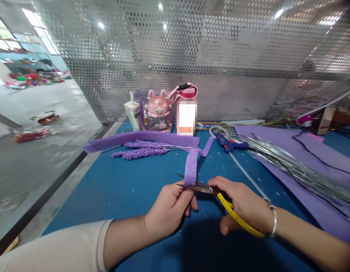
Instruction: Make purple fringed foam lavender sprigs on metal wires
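Note:
My left hand [173, 206] pinches the near end of a purple crepe paper strip [191, 166] above the blue table [107, 196]. In my right hand [243, 206] is a pair of scissors [202, 187] with yellow-wrapped handles. Their dark blades are parted and lie across the strip, just beyond my left fingertips. Behind the strip, two purple fringed flower stems [143, 149] rest on the table. A long folded purple strip [135, 136] lies behind them.
A blue glue gun [228, 143] with a glue stick sits right of centre. Silver wires [294, 166] lie on purple paper sheets [328, 151] at right. A pink bunny-eared bottle [159, 113], a second pink bottle [188, 92] and a drink carton [132, 113] stand before a perforated metal panel [220, 64].

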`<action>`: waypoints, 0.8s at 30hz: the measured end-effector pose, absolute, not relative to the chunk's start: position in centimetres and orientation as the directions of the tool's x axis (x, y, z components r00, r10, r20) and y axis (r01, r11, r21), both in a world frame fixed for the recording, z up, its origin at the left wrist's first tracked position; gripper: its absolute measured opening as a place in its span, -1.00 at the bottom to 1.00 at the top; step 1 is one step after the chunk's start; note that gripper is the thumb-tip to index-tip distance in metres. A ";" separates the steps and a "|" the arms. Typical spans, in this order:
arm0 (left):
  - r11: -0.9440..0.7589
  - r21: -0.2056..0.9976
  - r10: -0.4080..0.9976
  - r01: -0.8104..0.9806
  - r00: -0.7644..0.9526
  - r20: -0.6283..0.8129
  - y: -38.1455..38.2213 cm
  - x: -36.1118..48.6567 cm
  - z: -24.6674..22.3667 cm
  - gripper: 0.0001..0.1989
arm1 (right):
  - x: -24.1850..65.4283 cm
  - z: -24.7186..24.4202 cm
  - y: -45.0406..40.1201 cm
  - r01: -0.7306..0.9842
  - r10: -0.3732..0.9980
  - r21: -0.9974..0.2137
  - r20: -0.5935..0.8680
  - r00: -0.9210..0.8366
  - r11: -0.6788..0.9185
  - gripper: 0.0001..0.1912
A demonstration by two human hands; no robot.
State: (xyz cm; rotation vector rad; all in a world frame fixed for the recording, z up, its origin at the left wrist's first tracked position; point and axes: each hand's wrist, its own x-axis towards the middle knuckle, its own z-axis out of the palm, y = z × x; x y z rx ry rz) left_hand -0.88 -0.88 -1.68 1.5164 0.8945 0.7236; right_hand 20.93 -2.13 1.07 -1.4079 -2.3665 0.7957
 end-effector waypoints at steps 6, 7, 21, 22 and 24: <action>-0.043 0.990 0.864 0.136 0.503 -0.032 -0.9 -0.9 -1.6 -0.58 | 20.9 1.0 -2.0 0.724 0.868 -0.573 -0.043 -0.494 0.384 -0.17; -0.045 0.990 0.866 0.133 0.499 -0.027 -0.9 -0.9 -1.6 -0.59 | 20.9 1.1 -2.0 0.725 0.867 -0.572 -0.045 -0.496 0.385 -0.17; -0.062 0.992 0.849 0.111 0.528 -0.006 -1.1 -0.9 -1.3 -0.63 | 21.3 0.4 -1.8 0.655 0.830 -0.575 0.076 -0.553 0.489 -0.38; -0.057 0.993 0.846 0.104 0.534 -0.007 -1.1 -0.9 -1.3 -0.63 | 21.4 0.5 -1.7 0.655 0.828 -0.571 0.080 -0.556 0.495 -0.40; -0.047 0.994 0.840 0.100 0.542 -0.015 -1.1 -0.9 -1.4 -0.62 | 21.5 0.5 -1.6 0.652 0.821 -0.563 0.090 -0.563 0.509 -0.44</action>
